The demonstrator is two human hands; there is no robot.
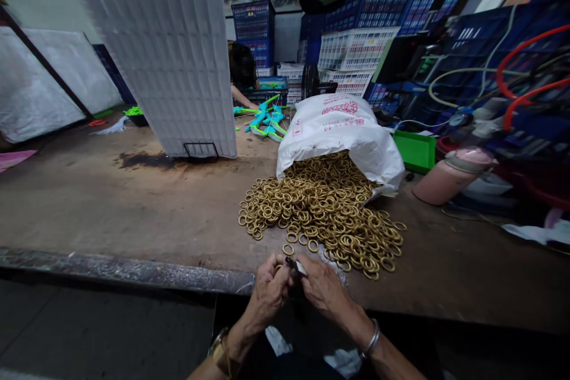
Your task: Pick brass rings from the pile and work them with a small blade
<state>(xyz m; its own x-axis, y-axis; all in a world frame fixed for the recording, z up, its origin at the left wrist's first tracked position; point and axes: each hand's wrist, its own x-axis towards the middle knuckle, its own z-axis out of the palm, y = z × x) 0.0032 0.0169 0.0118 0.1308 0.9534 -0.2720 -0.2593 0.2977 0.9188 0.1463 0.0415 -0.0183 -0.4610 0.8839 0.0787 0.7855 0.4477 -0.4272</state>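
Note:
Both hands meet at the table's front edge, below a spread of brass-coloured rings (320, 208). My left hand (269, 288) is closed round a ring that shows partly between its fingers. In my right hand (323, 285) is a small tool with a dark tip and a pale part (301, 269), its tip touching the left fingertips. What else lies between the fingers is too small to tell. One loose ring (288, 249) lies just beyond the fingertips. The rings spill from the open mouth of a white sack (333, 124) with red print.
A tall white ribbed panel (178, 65) stands on the brown table (89, 202). Behind it a person's arm (244, 98) reaches near turquoise and green pieces (267, 119). At the right are a green tray (414, 151) and a pink bottle (454, 175); stacked crates (356, 50) stand behind.

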